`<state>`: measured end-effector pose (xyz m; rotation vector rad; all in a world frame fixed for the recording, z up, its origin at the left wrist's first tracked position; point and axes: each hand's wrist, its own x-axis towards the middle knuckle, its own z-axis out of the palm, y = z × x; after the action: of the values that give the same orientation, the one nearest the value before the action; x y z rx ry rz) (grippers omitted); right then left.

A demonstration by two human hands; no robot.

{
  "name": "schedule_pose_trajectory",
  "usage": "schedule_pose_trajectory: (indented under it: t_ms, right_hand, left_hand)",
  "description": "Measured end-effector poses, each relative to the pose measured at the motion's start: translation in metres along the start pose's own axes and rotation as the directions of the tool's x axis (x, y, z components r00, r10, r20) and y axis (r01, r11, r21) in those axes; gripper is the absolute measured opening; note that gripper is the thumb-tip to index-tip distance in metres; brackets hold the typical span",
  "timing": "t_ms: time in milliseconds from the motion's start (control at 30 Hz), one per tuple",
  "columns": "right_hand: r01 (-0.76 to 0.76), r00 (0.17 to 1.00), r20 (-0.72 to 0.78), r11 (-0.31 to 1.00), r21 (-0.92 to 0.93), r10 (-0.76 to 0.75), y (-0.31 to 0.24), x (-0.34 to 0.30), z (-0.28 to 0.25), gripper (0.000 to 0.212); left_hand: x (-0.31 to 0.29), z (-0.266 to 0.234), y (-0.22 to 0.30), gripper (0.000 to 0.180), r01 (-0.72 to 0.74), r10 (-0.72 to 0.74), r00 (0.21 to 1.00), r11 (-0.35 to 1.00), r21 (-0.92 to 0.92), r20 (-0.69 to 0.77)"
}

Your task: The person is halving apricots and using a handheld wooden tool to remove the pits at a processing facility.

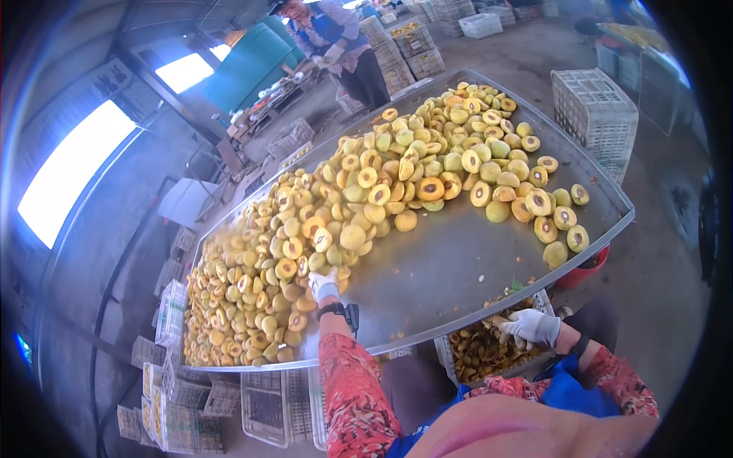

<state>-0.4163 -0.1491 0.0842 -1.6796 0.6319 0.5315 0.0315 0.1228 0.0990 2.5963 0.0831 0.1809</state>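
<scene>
The left hand (324, 284), in a white glove, rests its fingers on the halved yellow fruit (305, 252) at the near edge of the pile; whether they are curled round a piece or lying loose I cannot tell. The right hand (533, 327), also gloved, has its fingers bunched down in a crate of pits (481, 351) below the steel bench (450, 267), seemingly dropping or raking stones. The pile sits heaped close to the bench's near-left rim, so a careless sweep could likely push halves over the edge onto the empty crates (267, 404) and the floor.
</scene>
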Motion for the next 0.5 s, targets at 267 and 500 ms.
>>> schedule_pose_trajectory:
  t_ms: [267,500]
  right_hand:
    - [-0.039,0.993,0.108,0.999,0.012,0.038,-0.012,-0.004,-0.003,0.047]
    - [0.08,0.964,0.253,0.996,0.031,-0.086,-0.012,-0.005,0.003,0.074]
  left_hand:
    - [0.039,0.041,-0.037,0.084,-0.237,0.301,0.894,0.946,0.219,-0.333]
    - [-0.058,0.012,-0.012,0.037,0.192,-0.007,0.973,0.582,-0.79,0.232]
